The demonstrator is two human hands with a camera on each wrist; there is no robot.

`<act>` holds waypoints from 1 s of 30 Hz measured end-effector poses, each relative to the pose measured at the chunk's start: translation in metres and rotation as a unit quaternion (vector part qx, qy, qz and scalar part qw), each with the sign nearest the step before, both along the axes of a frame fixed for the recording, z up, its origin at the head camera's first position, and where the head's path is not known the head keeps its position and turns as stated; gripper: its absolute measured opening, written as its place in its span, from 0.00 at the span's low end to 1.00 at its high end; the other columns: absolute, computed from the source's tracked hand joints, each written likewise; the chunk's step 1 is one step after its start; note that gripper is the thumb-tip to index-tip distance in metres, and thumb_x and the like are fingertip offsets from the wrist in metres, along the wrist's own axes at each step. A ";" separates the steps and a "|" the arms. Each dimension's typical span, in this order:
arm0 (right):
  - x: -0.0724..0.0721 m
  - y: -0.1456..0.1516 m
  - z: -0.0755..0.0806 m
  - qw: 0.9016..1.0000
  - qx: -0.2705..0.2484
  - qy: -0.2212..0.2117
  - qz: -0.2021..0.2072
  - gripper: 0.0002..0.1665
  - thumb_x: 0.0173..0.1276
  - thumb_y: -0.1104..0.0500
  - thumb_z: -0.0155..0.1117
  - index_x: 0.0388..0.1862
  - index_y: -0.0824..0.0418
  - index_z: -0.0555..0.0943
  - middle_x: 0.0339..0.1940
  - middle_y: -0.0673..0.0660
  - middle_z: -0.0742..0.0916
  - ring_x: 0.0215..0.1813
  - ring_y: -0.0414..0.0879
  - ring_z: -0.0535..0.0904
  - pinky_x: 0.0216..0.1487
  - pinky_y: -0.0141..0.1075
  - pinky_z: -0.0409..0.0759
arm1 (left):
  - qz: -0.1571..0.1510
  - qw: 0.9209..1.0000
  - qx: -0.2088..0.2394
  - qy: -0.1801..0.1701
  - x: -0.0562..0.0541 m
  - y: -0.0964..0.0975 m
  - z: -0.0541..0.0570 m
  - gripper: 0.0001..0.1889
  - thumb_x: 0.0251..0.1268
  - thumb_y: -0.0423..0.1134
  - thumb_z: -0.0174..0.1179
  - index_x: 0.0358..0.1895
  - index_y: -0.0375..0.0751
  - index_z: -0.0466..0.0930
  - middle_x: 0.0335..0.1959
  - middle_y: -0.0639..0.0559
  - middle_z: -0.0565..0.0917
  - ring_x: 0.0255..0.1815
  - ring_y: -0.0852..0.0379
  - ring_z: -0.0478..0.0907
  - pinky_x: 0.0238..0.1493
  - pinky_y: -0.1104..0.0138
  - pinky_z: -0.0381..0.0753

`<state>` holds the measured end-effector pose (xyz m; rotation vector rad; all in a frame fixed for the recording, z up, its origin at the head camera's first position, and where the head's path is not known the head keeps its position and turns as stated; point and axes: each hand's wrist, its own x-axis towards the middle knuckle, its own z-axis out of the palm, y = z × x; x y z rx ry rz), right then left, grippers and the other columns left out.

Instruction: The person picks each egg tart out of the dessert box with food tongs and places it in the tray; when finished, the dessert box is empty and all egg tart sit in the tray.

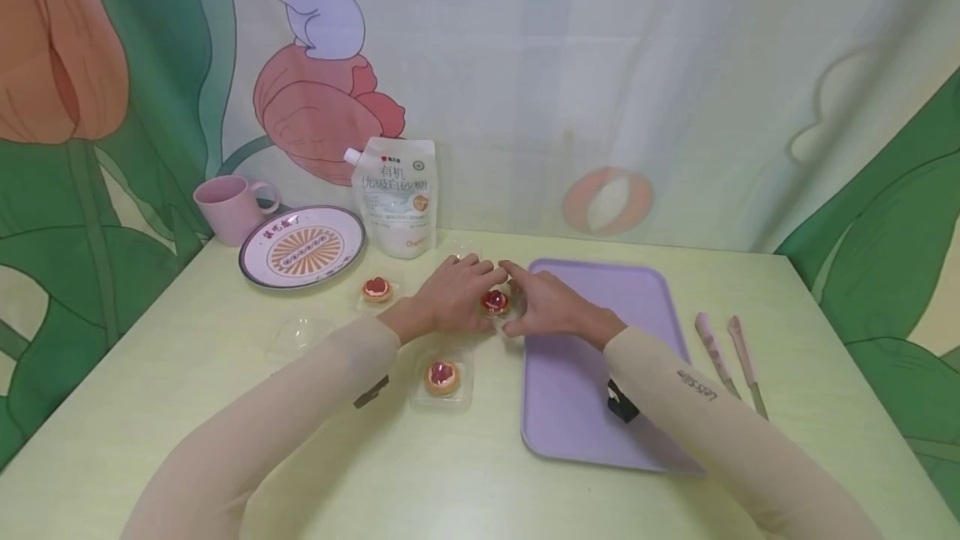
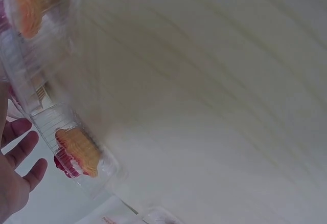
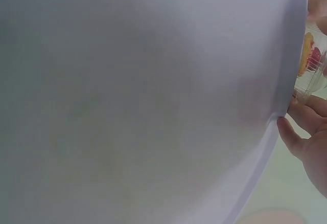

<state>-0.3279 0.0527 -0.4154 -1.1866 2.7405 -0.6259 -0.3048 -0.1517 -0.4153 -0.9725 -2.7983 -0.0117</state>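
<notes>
Between both hands sits a small fruit tart (image 1: 495,302) with a glossy red topping, in a clear plastic box. My left hand (image 1: 461,294) grips the box's left side, fingers over the far edge and thumb nearer me. Opposite it, my right hand (image 1: 551,302) holds the right side between thumb and fingers, beside the tray's left edge. The right wrist view shows those fingertips (image 3: 301,111) at a box corner; the left wrist view shows several left fingers (image 2: 23,150) spread apart. A second tart (image 1: 442,377) stands nearer me, and a third tart (image 1: 377,289) lies farther left.
A purple tray (image 1: 570,423) lies under the right forearm, with two pink-handled utensils (image 1: 742,352) to its right. Clear plastic pieces (image 1: 300,336) rest at left. Behind stand a pink mug (image 1: 231,208), a decorated plate (image 1: 303,247) and a white spouted pouch (image 1: 397,198).
</notes>
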 end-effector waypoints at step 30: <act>-0.008 0.002 0.012 0.990 -0.033 -0.134 0.004 0.57 0.56 0.53 0.74 0.80 0.58 0.54 0.65 0.66 0.81 0.68 0.58 0.77 0.67 0.54 0.74 | 0.018 0.998 -0.004 -0.057 0.007 -0.011 0.012 0.46 0.45 0.65 0.74 0.69 0.49 0.69 0.56 0.49 0.79 0.55 0.50 0.73 0.50 0.55 0.77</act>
